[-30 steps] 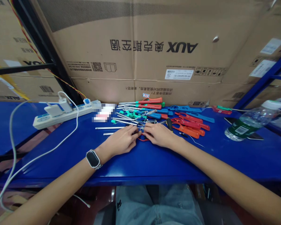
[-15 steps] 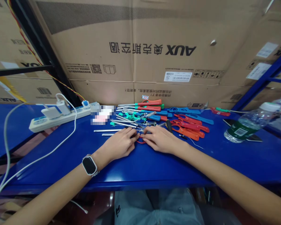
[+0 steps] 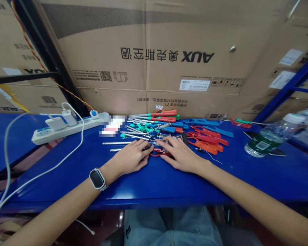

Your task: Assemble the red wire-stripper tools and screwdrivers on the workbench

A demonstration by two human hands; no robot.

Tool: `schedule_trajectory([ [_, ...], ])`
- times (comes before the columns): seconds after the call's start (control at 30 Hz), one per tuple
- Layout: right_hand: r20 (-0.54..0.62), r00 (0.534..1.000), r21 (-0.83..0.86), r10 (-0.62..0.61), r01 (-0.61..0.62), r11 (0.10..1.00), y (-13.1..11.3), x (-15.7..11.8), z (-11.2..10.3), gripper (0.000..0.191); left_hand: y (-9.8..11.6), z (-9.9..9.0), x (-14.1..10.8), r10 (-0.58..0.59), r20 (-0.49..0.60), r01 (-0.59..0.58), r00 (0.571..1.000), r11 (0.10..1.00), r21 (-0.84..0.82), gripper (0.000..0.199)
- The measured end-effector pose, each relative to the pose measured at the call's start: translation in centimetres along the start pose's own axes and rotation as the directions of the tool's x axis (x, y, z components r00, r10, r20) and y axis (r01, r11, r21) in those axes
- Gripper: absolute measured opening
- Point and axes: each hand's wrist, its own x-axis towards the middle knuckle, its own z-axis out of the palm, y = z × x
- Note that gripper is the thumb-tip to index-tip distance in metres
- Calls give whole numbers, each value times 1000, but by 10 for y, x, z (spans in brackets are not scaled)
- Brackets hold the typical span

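Note:
A red lighter handle shell (image 3: 157,152), with small parts in it, lies on the blue table between my hands. My left hand (image 3: 133,155) is closed at its left end, fingers curled and thumb against it. A thin metal tube (image 3: 115,150) comes out from beneath this hand. My right hand (image 3: 182,154) lies over the shell's right part, thumb at the near edge and forefinger at the far side, covering some of it. Clear lighter inserts with wires (image 3: 165,125) and a black-handled tool (image 3: 185,138) are just beyond.
Finished-looking red and blue lighters (image 3: 164,113) lie at the back. Loose orange-red shells (image 3: 205,142) and blue shells (image 3: 218,130) are to the right. A water bottle (image 3: 263,143) stands over a phone. A power strip (image 3: 45,133) with cables lies left, before cardboard (image 3: 143,78).
My right hand has shifted slightly right and its fingers have spread, uncovering more of the red shell. My left hand stays almost in place.

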Motion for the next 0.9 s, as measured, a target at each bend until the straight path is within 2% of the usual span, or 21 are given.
schedule_trajectory([
  [0.07, -29, 999, 19, 36, -35, 999, 2, -5, -4, 39, 0, 1, 0, 6, -6, -6, 1000, 1000, 10, 39],
  [0.17, -20, 999, 11, 27, -26, 1000, 4, -13, -10, 29, 0, 2, -1, 11, -19, -11, 1000, 1000, 21, 40],
  [0.43, 78, 997, -35, 3, 0, 999, 11, -23, -12, 34, 3, -2, 1, -24, -29, 25, 999, 999, 22, 41],
  [0.6, 87, 996, 4, -1, 1, 1000, 14, -23, -12, 35, 3, -3, 3, -110, -39, 106, 993, 990, -92, 51],
  [0.9, 73, 997, 118, 39, -47, 992, 21, -21, -8, 33, -17, 1, -3, -189, 30, 184, 981, 884, -429, 35],
])
